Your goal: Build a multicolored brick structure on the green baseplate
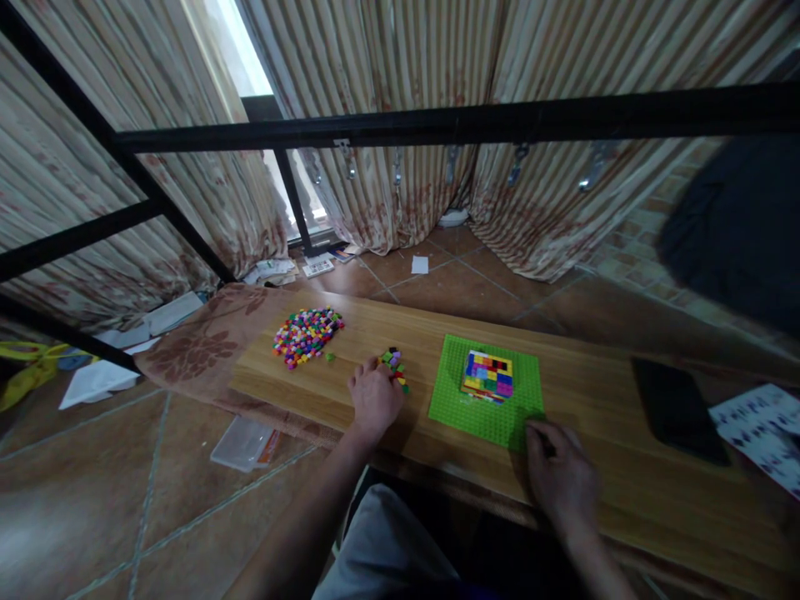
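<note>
My left hand [376, 400] reaches over a small group of loose toy bricks [395, 363], green, black, red and purple. Its fingers are bent down among them, and whatever they pinch is hidden. A bright green studded baseplate [447, 392] lies to the right of that hand. On it stands a low block built of multicoloured bricks [489, 377], with a dark gap in its top layer near the back. My right hand [562, 471] is at the plate's near right corner, fingers curled inward; I cannot make out anything in them.
A larger heap of mixed bricks [306, 336] covers the left part of the wooden board [368, 321], with one green brick [330, 357] beside it. A dark flat tablet-like object [678, 408] and a printed sheet [759, 429] lie at the right. A clear plastic box [241, 442] is on the floor.
</note>
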`<state>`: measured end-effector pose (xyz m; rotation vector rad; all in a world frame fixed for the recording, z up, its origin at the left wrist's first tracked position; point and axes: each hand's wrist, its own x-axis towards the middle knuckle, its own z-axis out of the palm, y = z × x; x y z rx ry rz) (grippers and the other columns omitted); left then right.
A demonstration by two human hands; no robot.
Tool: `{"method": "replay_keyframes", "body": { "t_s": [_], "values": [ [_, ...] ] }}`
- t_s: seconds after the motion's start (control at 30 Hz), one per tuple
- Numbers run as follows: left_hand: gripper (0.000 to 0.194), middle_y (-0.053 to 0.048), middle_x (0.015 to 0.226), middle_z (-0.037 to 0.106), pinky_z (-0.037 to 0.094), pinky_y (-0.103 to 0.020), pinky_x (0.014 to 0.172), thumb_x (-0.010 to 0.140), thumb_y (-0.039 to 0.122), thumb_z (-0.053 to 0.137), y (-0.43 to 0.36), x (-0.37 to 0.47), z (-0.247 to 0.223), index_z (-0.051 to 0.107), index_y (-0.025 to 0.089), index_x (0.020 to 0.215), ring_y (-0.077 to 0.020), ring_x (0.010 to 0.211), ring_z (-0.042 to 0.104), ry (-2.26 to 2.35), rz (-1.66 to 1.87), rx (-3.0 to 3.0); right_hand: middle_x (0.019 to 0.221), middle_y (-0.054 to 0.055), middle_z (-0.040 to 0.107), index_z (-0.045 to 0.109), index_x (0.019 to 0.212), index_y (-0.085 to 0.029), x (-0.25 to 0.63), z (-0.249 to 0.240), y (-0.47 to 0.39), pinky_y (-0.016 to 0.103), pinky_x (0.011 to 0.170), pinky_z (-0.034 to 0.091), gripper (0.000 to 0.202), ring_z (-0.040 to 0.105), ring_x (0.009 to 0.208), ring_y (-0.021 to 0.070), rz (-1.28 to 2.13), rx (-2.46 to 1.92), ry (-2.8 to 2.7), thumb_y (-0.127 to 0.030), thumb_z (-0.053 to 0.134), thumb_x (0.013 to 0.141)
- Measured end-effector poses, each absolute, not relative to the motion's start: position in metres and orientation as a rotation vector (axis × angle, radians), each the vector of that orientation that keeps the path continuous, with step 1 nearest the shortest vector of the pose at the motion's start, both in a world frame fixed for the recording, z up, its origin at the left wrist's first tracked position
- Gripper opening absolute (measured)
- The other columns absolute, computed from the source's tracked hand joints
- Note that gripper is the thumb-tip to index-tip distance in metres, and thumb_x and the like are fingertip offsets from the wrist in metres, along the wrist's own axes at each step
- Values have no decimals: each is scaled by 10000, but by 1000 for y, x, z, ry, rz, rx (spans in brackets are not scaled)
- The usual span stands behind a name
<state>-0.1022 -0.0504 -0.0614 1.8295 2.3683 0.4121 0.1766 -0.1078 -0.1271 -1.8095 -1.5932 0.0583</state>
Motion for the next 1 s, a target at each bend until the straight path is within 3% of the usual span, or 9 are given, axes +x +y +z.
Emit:
{"method": "replay_keyframes", "body": {
  "t_s": [0.33,0.73,1.0],
  "values": [
    [234,-93,1300,554,407,-429,896,898,250,455,-55,-100,-59,676,200,957,-279,1107,507,2412,286,2008,952,92,676,681,918,-184,176,-127,-107,321,736,465,353,619,840,215,87,-1754,-1578,-449,450,892],
    [293,-111,1007,647,426,-373,823,935,158,358,-59,-102,-66,635,160,1033,-257,955,554,2282,142,2316,964,93,676,683,904,-188,173,-124,-107,316,730,466,333,617,832,207,91,-1745,-1574,-426,450,895],
    [302,-121,947,677,438,-338,830,940,150,355,-54,-107,-56,617,161,1089,-246,951,609,2180,120,2243,957,91,675,681,909,-193,173,-125,-107,325,735,467,331,617,836,212,93,-1738,-1565,-431,452,895]
  ]
}}
